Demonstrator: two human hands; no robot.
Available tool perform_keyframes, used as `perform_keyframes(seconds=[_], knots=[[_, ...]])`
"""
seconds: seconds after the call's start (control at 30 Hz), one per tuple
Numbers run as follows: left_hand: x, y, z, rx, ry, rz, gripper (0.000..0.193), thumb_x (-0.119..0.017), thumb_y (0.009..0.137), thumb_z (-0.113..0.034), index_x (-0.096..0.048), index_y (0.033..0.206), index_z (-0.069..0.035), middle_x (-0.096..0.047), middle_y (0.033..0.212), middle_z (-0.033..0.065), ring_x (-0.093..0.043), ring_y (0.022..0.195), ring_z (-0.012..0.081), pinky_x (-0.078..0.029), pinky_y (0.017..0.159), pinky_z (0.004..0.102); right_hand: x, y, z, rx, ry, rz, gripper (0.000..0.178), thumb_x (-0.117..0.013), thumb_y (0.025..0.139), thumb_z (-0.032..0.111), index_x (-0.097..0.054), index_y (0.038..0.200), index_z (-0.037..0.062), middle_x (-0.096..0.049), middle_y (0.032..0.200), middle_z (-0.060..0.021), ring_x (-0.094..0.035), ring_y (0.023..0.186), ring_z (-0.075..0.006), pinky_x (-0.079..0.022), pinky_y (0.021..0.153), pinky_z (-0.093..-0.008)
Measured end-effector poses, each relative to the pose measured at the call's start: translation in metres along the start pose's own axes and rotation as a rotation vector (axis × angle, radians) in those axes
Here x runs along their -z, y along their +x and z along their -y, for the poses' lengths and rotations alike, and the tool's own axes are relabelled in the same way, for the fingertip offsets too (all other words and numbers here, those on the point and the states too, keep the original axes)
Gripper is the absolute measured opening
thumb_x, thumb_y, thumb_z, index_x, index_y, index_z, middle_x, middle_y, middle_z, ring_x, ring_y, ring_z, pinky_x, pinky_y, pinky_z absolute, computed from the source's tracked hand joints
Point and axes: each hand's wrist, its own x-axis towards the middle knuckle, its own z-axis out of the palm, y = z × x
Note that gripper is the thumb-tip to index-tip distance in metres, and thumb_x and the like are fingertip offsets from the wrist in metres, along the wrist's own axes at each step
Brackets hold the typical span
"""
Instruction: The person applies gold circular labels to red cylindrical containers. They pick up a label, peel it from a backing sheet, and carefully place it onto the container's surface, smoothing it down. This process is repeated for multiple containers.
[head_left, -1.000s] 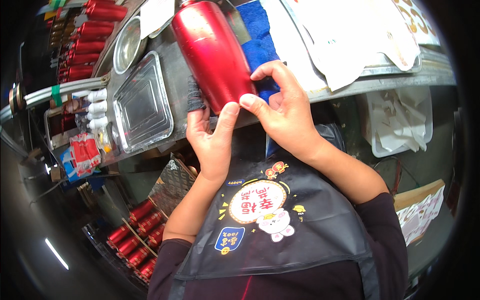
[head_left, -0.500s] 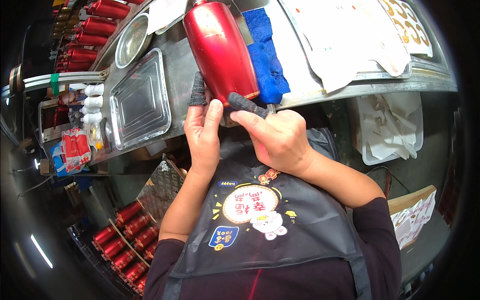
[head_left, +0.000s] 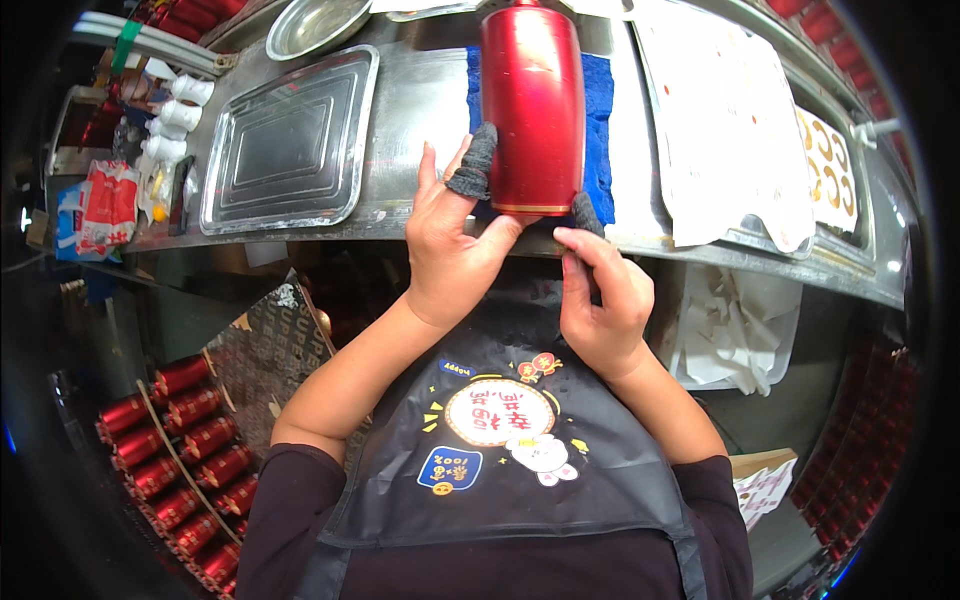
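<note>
A glossy red bottle (head_left: 535, 110) lies with its base toward me on a blue cloth (head_left: 597, 130), neck pointing away. My left hand (head_left: 450, 230) holds it at the lower left: the thumb is at the base, and a finger in a dark knitted finger sleeve presses along its side. My right hand (head_left: 608, 300) is by the base's right corner, where another sleeved finger touches the bottle. Its thumb and index fingertip are drawn close together below the base; whatever is between them, if anything, is too small to make out.
Left of the bottle lies a clear rectangular tray (head_left: 290, 140), with a metal bowl (head_left: 318, 25) behind it. White sheets (head_left: 720, 120) cover the right side. Below the metal table edge stand a bin of paper scraps (head_left: 735, 325) and rows of red bottles (head_left: 190, 440).
The bottle now lies straighter, having been tilted before, and more of the blue cloth shows beneath it. My right hand has moved from above the base to its right corner. The view has shifted.
</note>
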Motion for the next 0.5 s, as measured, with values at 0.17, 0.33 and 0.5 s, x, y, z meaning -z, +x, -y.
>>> perform_keyframes(seconds=[0.17,0.33,0.5], knots=[[-0.005,-0.001,0.005,-0.085,-0.044,-0.063,0.054,-0.08,0.071,-0.004,-0.067,0.124,-0.004,-0.065,0.13,0.0197,-0.059,0.126,0.0361,-0.022,0.12,0.0581,0.013,0.014,-0.001,0.173,-0.185,0.172,0.037,-0.069,0.077,-0.011,-0.07,0.11,0.0056,-0.071,0.082,-0.0062,-0.058,0.054,-0.0213,-0.041,0.051,-0.0337],[-0.011,-0.006,0.012,-0.076,-0.06,-0.121,0.06,-0.078,0.072,-0.006,-0.063,0.13,-0.001,-0.065,0.129,0.0203,-0.062,0.12,0.0371,-0.024,0.119,0.0576,0.019,0.046,0.013,0.42,-0.445,0.404,0.034,-0.067,0.074,0.004,-0.069,0.107,0.0099,-0.063,0.072,0.0,-0.057,0.053,-0.0151,-0.04,0.052,-0.0313],[-0.004,-0.002,0.029,-0.169,0.064,-0.084,0.069,-0.077,0.076,-0.01,-0.055,0.14,0.0,-0.069,0.121,0.0192,-0.066,0.112,0.0354,-0.024,0.119,0.058,-0.004,0.069,0.033,0.511,-0.647,0.592,0.015,-0.063,0.078,0.015,-0.062,0.093,0.0144,-0.055,0.067,0.003,-0.062,0.054,-0.0127,-0.047,0.056,-0.0288]])
